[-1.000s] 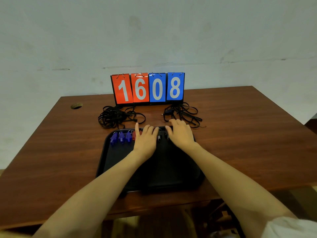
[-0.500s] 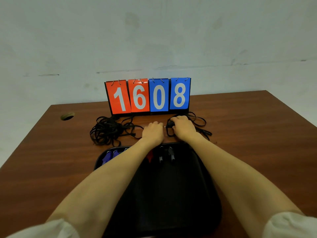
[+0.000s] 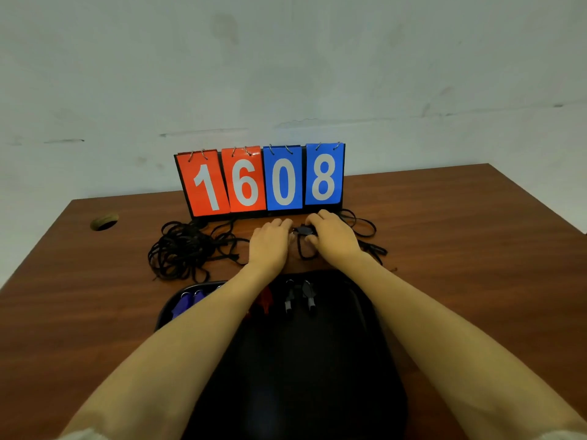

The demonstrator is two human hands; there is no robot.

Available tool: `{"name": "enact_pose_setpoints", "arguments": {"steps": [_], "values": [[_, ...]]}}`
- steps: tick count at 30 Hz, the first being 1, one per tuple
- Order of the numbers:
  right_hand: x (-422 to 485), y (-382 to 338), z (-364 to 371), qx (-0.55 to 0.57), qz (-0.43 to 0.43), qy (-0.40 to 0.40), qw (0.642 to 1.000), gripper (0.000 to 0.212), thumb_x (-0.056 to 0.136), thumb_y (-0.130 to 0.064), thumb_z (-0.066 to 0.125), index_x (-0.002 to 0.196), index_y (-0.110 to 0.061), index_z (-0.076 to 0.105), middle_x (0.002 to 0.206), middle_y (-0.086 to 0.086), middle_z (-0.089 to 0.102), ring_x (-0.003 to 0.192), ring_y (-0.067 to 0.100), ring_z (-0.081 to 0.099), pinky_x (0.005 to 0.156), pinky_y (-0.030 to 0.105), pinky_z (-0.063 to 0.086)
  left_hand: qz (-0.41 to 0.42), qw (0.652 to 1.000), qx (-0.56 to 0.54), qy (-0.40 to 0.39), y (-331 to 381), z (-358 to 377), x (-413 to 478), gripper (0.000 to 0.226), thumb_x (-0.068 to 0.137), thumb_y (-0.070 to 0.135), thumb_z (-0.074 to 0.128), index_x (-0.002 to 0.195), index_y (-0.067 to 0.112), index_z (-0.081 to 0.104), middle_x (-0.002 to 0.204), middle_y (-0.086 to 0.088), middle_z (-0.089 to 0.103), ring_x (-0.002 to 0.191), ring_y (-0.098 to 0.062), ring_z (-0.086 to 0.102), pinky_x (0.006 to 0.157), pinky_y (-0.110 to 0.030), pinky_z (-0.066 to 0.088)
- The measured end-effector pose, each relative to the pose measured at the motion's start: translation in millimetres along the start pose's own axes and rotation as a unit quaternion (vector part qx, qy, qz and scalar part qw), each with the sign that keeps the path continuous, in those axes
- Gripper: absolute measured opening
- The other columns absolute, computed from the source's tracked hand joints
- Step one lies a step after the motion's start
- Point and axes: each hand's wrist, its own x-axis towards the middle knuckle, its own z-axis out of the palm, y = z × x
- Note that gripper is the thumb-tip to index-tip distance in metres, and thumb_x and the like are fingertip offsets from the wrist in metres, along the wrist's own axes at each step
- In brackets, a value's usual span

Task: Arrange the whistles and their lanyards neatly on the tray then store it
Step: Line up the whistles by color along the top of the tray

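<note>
Beyond the black plastic tray (image 3: 301, 376), our right hand (image 3: 333, 238) pinches a small black whistle (image 3: 305, 230); left hand (image 3: 270, 246), grip unclear. The tangled black cord lanyard (image 3: 300, 249) could snag on lifting.

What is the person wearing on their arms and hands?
No gloves, rings or watch show on the left hand or right hand. Forearms are bare. A white left sleeve and right sleeve peek in at the bottom corners.
</note>
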Motion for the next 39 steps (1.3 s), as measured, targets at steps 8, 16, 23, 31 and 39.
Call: {"name": "enact_pose_setpoints", "arguments": {"steps": [8, 16, 23, 31, 39], "values": [[-59.3, -30.7, -36.7, 0.130, -0.012, -0.019, 0.991, 0.031, 0.086, -0.023, 0.067, 0.115, -0.013, 0.058, 0.107, 0.001, 0.054, 0.093, 0.016, 0.054, 0.082, 0.028, 0.047, 0.093, 0.994, 0.051, 0.027, 7.1, -49.1, -44.4, 0.024, 0.094, 0.020, 0.050, 0.116, 0.017, 0.057, 0.110, -0.004, 0.060, 0.097, -0.025, 0.059, 0.072, -0.029, 0.038], [-128.0, -45.0, -64.2, 0.179, -0.003, -0.097, 0.979, 0.040, 0.089, 0.000, 0.055, 0.126, -0.015, 0.059, 0.113, 0.004, 0.065, 0.098, 0.015, 0.063, 0.094, 0.029, 0.051, 0.056, 0.998, 0.008, 0.024, 22.2, -72.2, -111.7, 0.022, 0.095, 0.018, 0.047, 0.113, 0.017, 0.061, 0.107, -0.002, 0.063, 0.097, -0.023, 0.059, 0.071, -0.029, 0.039], [-163.4, -47.2, -67.9, 0.162, -0.005, -0.110, 0.981, 0.037, 0.083, -0.014, 0.070, 0.119, -0.015, 0.061, 0.109, 0.002, 0.064, 0.093, 0.016, 0.064, 0.092, 0.034, 0.052, 0.065, 0.998, 0.002, 0.003, 37.2, -74.3, -142.4, 0.028, 0.094, 0.015, 0.049, 0.122, 0.017, 0.057, 0.113, -0.004, 0.061, 0.105, -0.022, 0.058, 0.076, -0.029, 0.043], [-164.9, -20.9, -37.5, 0.144, 0.157, -0.030, 0.977, 0.034, 0.081, -0.023, 0.073, 0.113, -0.014, 0.063, 0.108, 0.002, 0.061, 0.104, 0.022, 0.059, 0.086, 0.035, 0.050, 0.052, 0.994, 0.050, -0.081, 29.2, -48.1, -149.9, 0.044, 0.094, 0.016, 0.047, 0.138, 0.014, 0.045, 0.138, -0.008, 0.045, 0.128, -0.025, 0.040, 0.106, -0.038, 0.035], [-147.2, -21.5, -3.8, 0.077, 0.201, -0.018, 0.976, 0.039, 0.086, -0.034, 0.067, 0.121, -0.018, 0.060, 0.121, 0.002, 0.061, 0.123, 0.023, 0.043, 0.097, 0.036, 0.041, 0.073, 0.990, 0.057, -0.107, 36.6, -14.4, -152.7, 0.054, 0.098, 0.019, 0.040, 0.149, 0.016, 0.022, 0.154, -0.008, 0.024, 0.145, -0.025, 0.015, 0.120, -0.042, 0.011]]}}
